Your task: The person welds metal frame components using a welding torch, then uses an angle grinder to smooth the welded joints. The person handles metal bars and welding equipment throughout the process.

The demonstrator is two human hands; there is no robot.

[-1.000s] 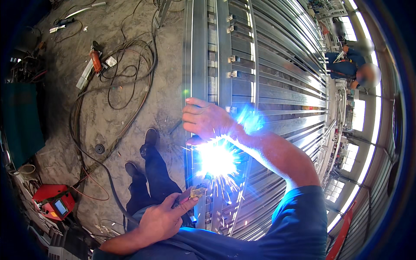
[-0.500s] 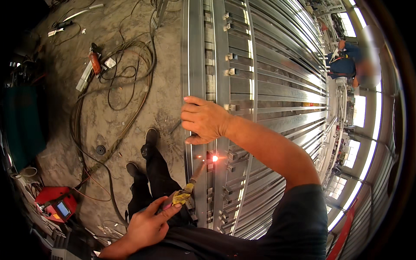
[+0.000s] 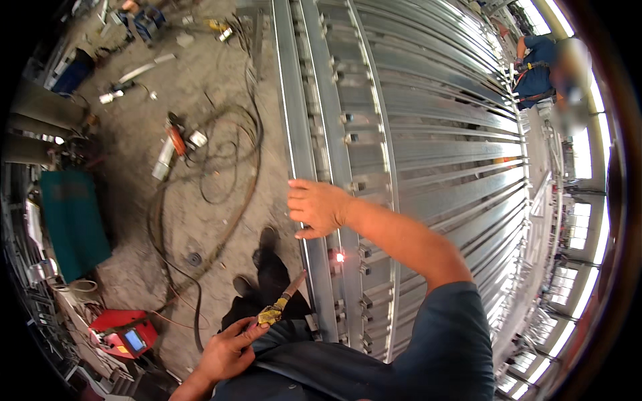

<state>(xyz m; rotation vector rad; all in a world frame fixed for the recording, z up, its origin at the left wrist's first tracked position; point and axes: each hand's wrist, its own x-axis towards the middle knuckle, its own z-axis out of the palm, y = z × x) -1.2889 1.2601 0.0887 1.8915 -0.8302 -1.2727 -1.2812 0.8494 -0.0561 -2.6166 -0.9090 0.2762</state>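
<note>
Fingers of the left hand (image 3: 224, 351) wrap closed around the yellowed grip of an electrode holder (image 3: 271, 313), low in the view beside the person's dark trouser leg, and a thin welding rod (image 3: 294, 284) slants up from it toward the steel, its tip short of contact. Just beyond that tip a small weld spot (image 3: 340, 256) glows orange-red on the galvanised steel frame (image 3: 314, 154). The right hand (image 3: 317, 208) lies flat on the long frame rail above the glow, palm down, fingers together and gripping nothing, thumb hanging toward the hot spot. Past the frame, ribbed metal panels (image 3: 455, 134) run off to where another person in a blue shirt (image 3: 535, 63) works. On the dusty floor to the left, black cables (image 3: 221, 174) loop around, an orange-handled power tool (image 3: 175, 139) lies among them, and a red welding machine (image 3: 124, 334) sits near the lower edge. The chief danger, as I judge it, is a burn: the bare right hand rests near fresh hot metal, and a small slip downward would bring the thumb onto it. Loose cable loops near the feet could also snag a step.
</note>
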